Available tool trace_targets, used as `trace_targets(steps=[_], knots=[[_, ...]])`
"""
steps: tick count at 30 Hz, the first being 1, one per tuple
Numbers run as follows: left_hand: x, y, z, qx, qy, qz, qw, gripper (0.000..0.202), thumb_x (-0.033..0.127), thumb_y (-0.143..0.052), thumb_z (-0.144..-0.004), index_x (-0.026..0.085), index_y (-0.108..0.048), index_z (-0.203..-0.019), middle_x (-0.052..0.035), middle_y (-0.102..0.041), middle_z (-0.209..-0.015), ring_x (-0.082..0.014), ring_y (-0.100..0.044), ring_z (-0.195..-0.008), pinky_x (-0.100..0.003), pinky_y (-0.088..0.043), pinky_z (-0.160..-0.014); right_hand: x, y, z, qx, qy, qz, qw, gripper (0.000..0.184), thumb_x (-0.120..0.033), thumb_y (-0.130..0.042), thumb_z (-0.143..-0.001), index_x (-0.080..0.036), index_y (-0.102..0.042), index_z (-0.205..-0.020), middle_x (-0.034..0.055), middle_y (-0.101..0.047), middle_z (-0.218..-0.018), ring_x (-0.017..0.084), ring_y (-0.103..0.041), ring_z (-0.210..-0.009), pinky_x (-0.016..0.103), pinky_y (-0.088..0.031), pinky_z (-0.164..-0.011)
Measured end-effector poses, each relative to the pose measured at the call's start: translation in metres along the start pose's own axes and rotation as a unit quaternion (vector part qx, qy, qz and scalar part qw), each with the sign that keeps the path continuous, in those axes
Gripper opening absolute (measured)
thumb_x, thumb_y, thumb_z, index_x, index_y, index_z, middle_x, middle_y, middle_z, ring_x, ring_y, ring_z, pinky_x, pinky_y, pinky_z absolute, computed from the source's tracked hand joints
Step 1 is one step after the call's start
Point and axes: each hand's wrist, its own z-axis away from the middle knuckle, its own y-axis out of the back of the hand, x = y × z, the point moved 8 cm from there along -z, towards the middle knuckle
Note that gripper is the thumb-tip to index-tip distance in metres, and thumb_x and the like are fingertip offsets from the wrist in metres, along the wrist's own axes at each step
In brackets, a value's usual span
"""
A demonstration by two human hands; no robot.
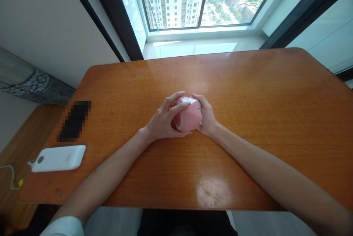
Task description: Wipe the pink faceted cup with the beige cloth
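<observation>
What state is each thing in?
Pink object: held; whether it touches the table is unclear.
Left hand: curved around the pink object, fingers spread.
Right hand: gripping its right side.
White device: lying flat, white plug at its left end.
Table: glossy, reflecting light.
Window: open or shut, can't tell.

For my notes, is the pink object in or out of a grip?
In: the left grip and right grip clasp the pink object from opposite sides.
</observation>
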Motion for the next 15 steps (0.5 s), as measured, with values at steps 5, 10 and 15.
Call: trace_targets(steps=[5,10,15], knots=[[-0.005,-0.001,-0.002,0.004,0.043,0.058,0.997,0.112,0.054,-0.101,-0.072,0.031,-0.042,-0.164,-0.0212,-0.047,-0.167,-0.0402,-0.055,-0.155,-0.058,-0.055,-0.124,0.001,0.005,0.000,0.031,0.023,-0.017,0.999,0.038,-0.060,-0.071,-0.085,-0.024,-0.067,-0.078,-0.0008,-0.065,-0.063,0.017,-0.057,-0.060,0.029,-0.046,-0.059],[-0.018,-0.005,0.002,0.009,0.142,0.135,0.981,0.113,0.053,-0.102,-0.064,0.032,-0.043,-0.158,-0.0153,-0.059,-0.154,-0.0346,-0.068,-0.134,-0.049,-0.061,-0.109,-0.006,0.008,0.003,0.061,0.110,0.019,0.992,0.040,-0.060,-0.073,-0.086,-0.023,-0.067,-0.073,-0.0017,-0.063,-0.065,0.014,-0.052,-0.060,0.029,-0.043,-0.060],[-0.023,-0.008,0.005,-0.021,0.213,0.156,0.964,0.107,0.053,-0.100,-0.065,0.032,-0.042,-0.152,-0.0100,-0.069,-0.137,-0.0253,-0.075,-0.105,-0.039,-0.061,-0.089,-0.009,0.010,0.007,0.079,0.162,0.066,0.981,0.042,-0.059,-0.071,-0.090,-0.023,-0.065,-0.069,-0.0038,-0.057,-0.061,0.013,-0.045,-0.057,0.029,-0.037,-0.056]])
